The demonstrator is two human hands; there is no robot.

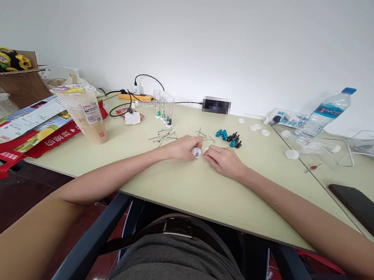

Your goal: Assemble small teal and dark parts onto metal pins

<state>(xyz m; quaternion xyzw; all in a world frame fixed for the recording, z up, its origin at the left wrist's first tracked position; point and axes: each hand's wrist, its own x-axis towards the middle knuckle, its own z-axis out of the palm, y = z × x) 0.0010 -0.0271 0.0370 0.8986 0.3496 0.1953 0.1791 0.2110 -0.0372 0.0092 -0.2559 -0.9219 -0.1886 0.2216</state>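
My left hand (185, 147) is closed around a small clear tube (196, 152), whose round end faces me. Close beside it, my right hand (224, 161) has its fingers pinched together by a small white cap (205, 150), apparently held, though the fingers partly hide it. Behind the hands lie loose thin metal pins (164, 136) and bent hex keys (204, 136). Blue knob-like pieces (221, 134) and black screws (234, 139) are heaped just beyond my right hand. Several clear tubes (165, 108) with small green and dark pieces inside stand at the back left.
A drink cup (86, 114) and a red printed bag (35, 126) occupy the left side. White caps (265, 133) are scattered at the right, near a tilted water bottle (326, 112), a power strip (287, 118) and a dark phone-like slab (362, 209). A blurred-out device (216, 105) stands by the wall.
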